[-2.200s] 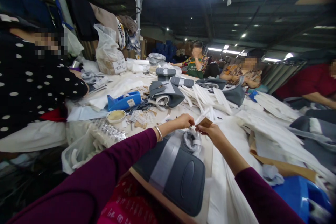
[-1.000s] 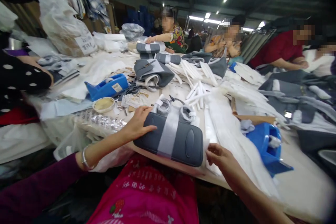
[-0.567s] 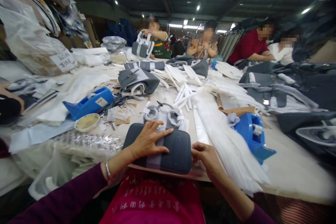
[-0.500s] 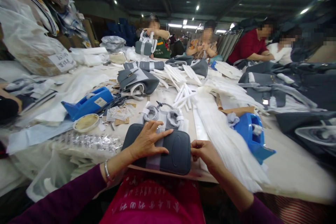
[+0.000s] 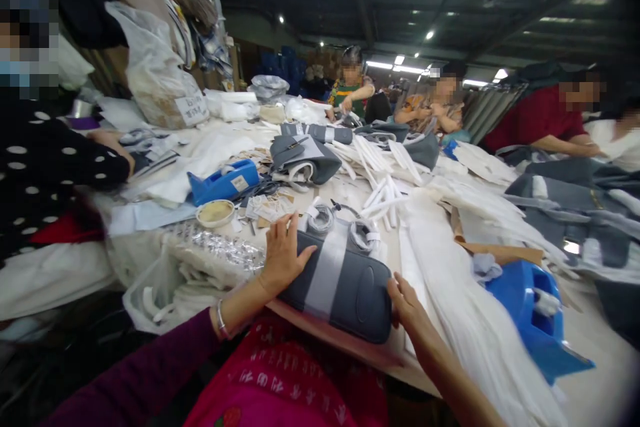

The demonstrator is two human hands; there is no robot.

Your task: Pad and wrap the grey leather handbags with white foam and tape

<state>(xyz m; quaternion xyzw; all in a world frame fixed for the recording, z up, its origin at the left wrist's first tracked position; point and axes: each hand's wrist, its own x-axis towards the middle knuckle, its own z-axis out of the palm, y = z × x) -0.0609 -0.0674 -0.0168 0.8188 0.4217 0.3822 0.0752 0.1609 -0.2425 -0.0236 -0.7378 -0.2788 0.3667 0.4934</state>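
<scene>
A dark blue-grey handbag lies at the near table edge, with a pale translucent band round its middle and an oval stitched mark near its right end. My left hand grips the bag's left end, thumb over the top face and fingers along the far corner. At the right end my right hand holds the side, its fingers partly hidden behind the edge. Two coiled, wrapped straps rest just beyond the bag.
Blue tape dispensers stand left and right. A tape roll, white foam strips, white tubes and another grey bag cover the table. Co-workers sit around it; a polka-dot sleeve is at left.
My left hand has moved from the bag's middle to its left end, uncovering the band. My right hand stays at the right end. The view has turned left.
</scene>
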